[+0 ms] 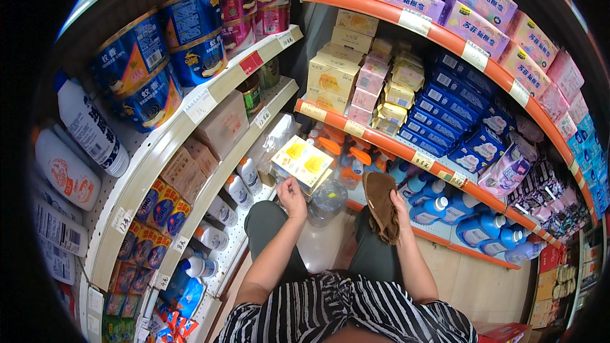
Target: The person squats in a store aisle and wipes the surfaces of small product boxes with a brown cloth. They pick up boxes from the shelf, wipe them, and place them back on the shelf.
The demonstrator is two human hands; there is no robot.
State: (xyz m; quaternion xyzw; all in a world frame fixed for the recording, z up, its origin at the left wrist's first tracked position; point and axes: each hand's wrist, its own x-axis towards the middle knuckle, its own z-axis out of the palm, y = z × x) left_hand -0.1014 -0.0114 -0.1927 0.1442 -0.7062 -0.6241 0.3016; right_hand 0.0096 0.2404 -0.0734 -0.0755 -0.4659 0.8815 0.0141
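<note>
A folded brown cloth hangs from my right hand, gripped along its right side above my right knee. My left hand is above my left knee, its fingers curled together with nothing visible in them. Just beyond those fingers is a yellow and white box, printed with yellow pictures, at the corner between two shelf units. Whether the fingers touch its near edge is unclear. Below the box, between my knees, stands a clear plastic container with a small yellow-green sticker.
Left shelves hold blue mosquito-coil tins, white bottles and soap packs. Orange-edged shelves on the right carry blue tissue packs, blue detergent bottles and pink pad packages. Orange-topped spray bottles stand in the corner.
</note>
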